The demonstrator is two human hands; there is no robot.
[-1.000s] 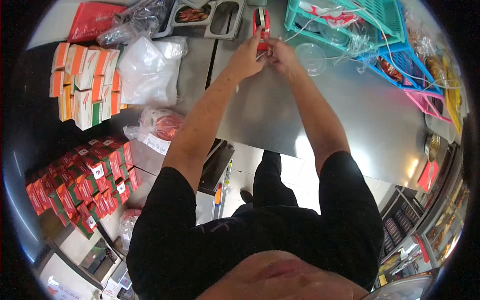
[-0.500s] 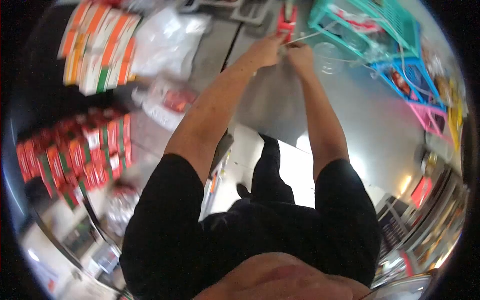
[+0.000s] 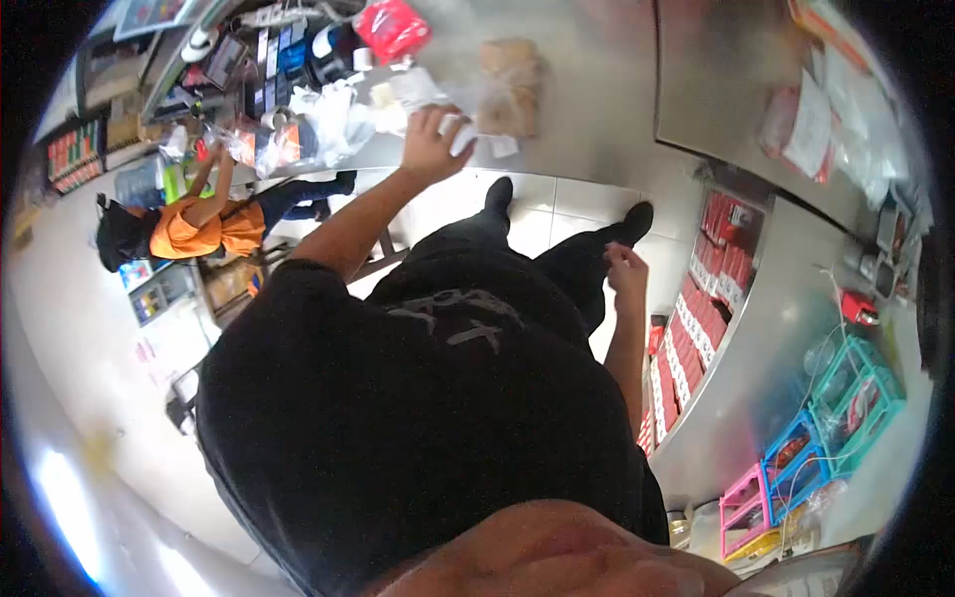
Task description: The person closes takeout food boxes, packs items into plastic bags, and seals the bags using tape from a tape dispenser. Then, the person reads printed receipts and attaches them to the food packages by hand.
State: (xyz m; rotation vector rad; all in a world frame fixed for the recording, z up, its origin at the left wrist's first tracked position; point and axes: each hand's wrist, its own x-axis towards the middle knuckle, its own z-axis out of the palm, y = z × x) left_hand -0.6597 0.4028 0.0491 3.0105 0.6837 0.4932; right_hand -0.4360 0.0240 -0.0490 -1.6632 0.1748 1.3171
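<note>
While the left hand [image 3: 434,145] is hanging by white sheets [image 3: 414,88], fingers apart, a brown parcel [image 3: 509,88] is lying near it on the counter [image 3: 597,75]. The right hand [image 3: 627,275] is hanging curled beside the leg [image 3: 572,271], its grip unclear.

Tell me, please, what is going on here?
A person in a black T-shirt has the left hand, spread open, at the edge of a grey metal counter, beside crumpled white material; contact is unclear. The right hand, curled, is away from the counter; I cannot tell whether it holds anything. A brown package, apparently plastic-wrapped, lies untouched nearby. Farther left, a co-worker in an orange shirt reaches toward the counter.
</note>
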